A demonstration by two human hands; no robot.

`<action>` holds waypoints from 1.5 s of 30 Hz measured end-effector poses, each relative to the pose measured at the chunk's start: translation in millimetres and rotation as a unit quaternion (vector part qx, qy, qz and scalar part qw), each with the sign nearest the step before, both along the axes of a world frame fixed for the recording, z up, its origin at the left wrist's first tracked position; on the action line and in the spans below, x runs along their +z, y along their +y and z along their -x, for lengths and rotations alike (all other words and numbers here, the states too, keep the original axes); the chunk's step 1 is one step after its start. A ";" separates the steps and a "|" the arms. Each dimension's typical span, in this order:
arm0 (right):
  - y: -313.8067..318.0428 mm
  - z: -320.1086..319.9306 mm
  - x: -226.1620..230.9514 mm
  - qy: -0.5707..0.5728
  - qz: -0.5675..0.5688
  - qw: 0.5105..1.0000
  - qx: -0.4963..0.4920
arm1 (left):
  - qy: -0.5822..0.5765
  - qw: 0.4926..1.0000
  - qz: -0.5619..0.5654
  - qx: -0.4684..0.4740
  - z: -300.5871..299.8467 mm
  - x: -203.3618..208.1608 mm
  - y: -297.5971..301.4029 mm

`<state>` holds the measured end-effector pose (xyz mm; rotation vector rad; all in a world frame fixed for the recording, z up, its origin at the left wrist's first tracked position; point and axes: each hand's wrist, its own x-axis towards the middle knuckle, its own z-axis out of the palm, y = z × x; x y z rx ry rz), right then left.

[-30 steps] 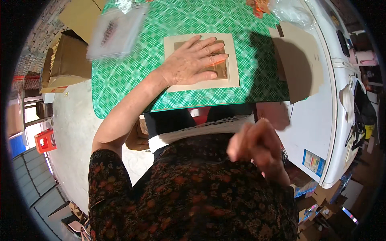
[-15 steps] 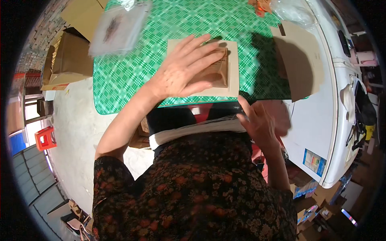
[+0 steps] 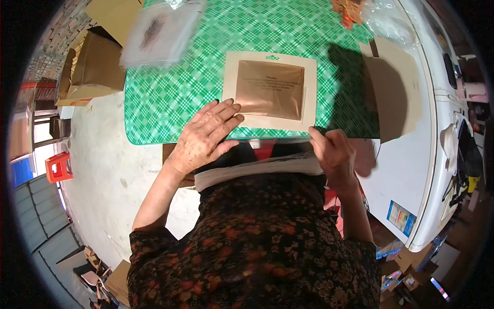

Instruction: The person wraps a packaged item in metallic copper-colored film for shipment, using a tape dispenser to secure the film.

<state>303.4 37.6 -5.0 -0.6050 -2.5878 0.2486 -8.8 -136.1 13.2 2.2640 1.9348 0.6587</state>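
A beige backing card [image 3: 270, 124] with a cut-out hang hole lies flat at the near edge of the green checked tablecloth [image 3: 175, 103]. On its middle sits a shiny copper-brown plastic pouch [image 3: 270, 92] with small dark print. My left hand [image 3: 208, 131] rests at the card's near left corner, its fingers stretched out and the tips touching the card and the pouch's edge. At the near right corner, my right hand [image 3: 332, 154] is closed, with a fingertip on the corner and the other fingers curled in. A stack of thin whitish sheets [image 3: 257, 171] lies across my lap.
A stack of clear plastic bags [image 3: 162, 33] lies at the far left of the table. An open cardboard box [image 3: 98, 62] stands beyond it. On the right, a cardboard piece [image 3: 393, 87] leans over a white appliance [image 3: 406, 165]. A red stool [image 3: 59, 167] stands left on the floor.
My left hand has drawn back from over the pouch to the card's near left corner, uncovering the pouch. The right hand's fingers have curled in at the near right corner.
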 end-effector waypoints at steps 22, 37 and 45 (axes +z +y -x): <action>-12.5 43.7 13.2 0.035 0.145 0.973 -0.176 | -0.184 0.969 -0.080 0.143 -19.0 -12.9 27.4; -9.8 52.5 6.7 -0.045 0.125 0.968 -0.211 | -0.137 0.974 -0.087 0.159 -20.3 -19.3 33.2; -11.2 57.6 12.1 -0.106 0.124 0.955 -0.247 | -0.108 0.967 -0.132 0.188 -27.9 -29.6 30.3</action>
